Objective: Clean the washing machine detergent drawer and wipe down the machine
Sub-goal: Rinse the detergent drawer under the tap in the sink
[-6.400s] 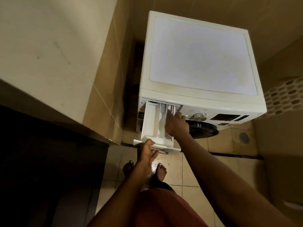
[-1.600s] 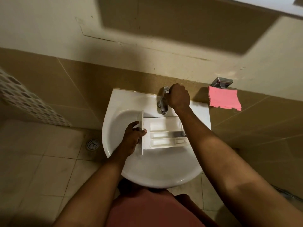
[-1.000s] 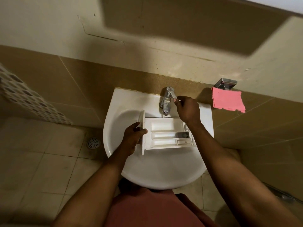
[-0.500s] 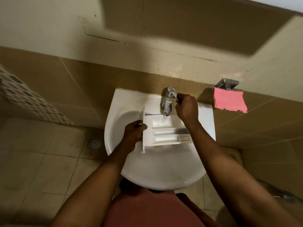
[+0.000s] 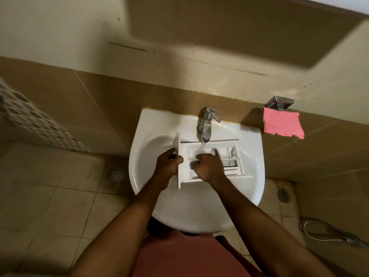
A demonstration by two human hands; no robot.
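- Nearest the camera are a reddish-brown garment [image 5: 189, 258] and two bare forearms that reach forward over the front rim of the white sink [image 5: 199, 212].
- The left hand [image 5: 166, 164] has its grip closed on the drawer's front panel [image 5: 178, 156], fingers wrapped around the panel's left side; the panel stands on edge, upright.
- The right hand [image 5: 208, 166] lies on top of the open compartments of the detergent drawer [image 5: 215, 162], fingers curled down into the left part of the tray. How firmly that grip holds the plastic cannot be told, since the fingertips are blurred.
- The drawer sits inside the sink bowl, lying lengthways from left to right, front panel at the left end and the small divided inserts at the right end.
- A thin stream of water [image 5: 201, 147] falls from the tap spout into the drawer's rear left compartment, just beside the right hand's knuckles.
- The chrome tap [image 5: 207, 122] stands at the back middle of the sink, its lever turned to the right.
- On the floor to the left lies a round drain [image 5: 115, 174]; a second drain [image 5: 283, 194] lies to the right, near a hose [image 5: 327, 232].
- On the tan tiled wall right of the sink, a pink cloth [image 5: 281, 125] hangs below a metal holder [image 5: 280, 102].
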